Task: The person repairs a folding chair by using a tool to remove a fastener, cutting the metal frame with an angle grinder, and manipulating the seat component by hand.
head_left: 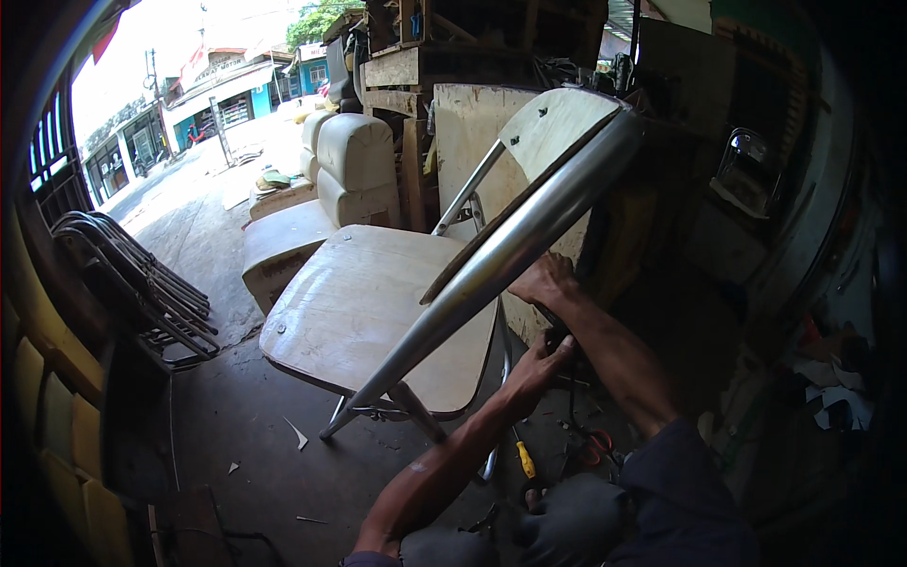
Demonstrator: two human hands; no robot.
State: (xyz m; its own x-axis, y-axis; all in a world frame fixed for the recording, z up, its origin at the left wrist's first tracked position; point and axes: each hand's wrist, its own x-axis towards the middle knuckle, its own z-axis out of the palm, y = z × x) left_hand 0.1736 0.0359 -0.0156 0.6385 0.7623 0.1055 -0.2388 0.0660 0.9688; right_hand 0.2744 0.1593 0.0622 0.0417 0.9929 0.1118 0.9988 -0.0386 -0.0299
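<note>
A metal chair with a pale plywood seat and a plywood backrest stands before me; its silver tube crosses the view diagonally. My right hand reaches in at the backrest's right, below that tube, fingers curled and partly hidden. Just below it, my left hand is closed around a dark object that I cannot make out, right of the seat. On the floor beneath my hands lie a yellow-handled screwdriver and red-handled scissors.
Stacked folding chairs lean at the left beside yellow cushions. Cream upholstered seats, a worn board and wooden shelving stand behind. A folded chair hangs at the right. The opening at upper left shows a sunlit street.
</note>
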